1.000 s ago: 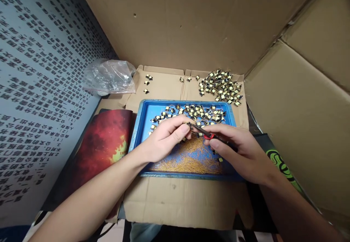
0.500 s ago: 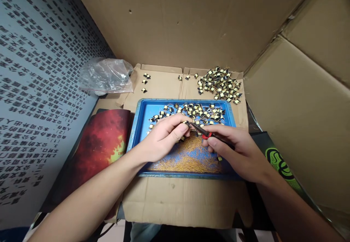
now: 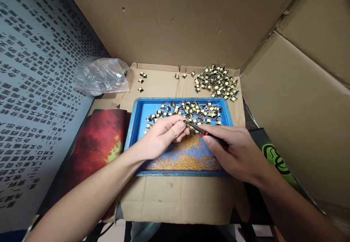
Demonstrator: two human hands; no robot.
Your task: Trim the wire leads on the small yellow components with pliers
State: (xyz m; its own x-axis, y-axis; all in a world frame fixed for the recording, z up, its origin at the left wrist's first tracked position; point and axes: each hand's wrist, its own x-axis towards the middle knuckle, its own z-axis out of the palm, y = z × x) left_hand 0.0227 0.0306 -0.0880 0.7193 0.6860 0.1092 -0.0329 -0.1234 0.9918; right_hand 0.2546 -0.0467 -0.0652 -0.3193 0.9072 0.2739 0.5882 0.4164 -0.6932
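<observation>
A blue tray point(image 3: 136, 125) lies on cardboard before me. Several small yellow-and-black components point(image 3: 197, 110) are strewn along its far half, and thin golden wire offcuts point(image 3: 188, 158) pile up in its near half. My left hand point(image 3: 161, 136) pinches one small component between thumb and fingers above the tray's middle. My right hand point(image 3: 235, 150) grips small cutters with red-and-black handles point(image 3: 209, 134), whose tip meets the pinched component at my left fingertips.
A second heap of the same components point(image 3: 217, 83) lies on the cardboard behind the tray, with a few strays point(image 3: 141, 79) to the left. A crumpled clear plastic bag point(image 3: 100, 76) sits at the back left. Cardboard walls point(image 3: 295, 99) enclose back and right. A red mat point(image 3: 101, 139) lies left.
Both hands have kept the same grip over the tray. The view has tilted slightly, so everything sits a little lower-left than before; the cutters' tip stays at the pinched component.
</observation>
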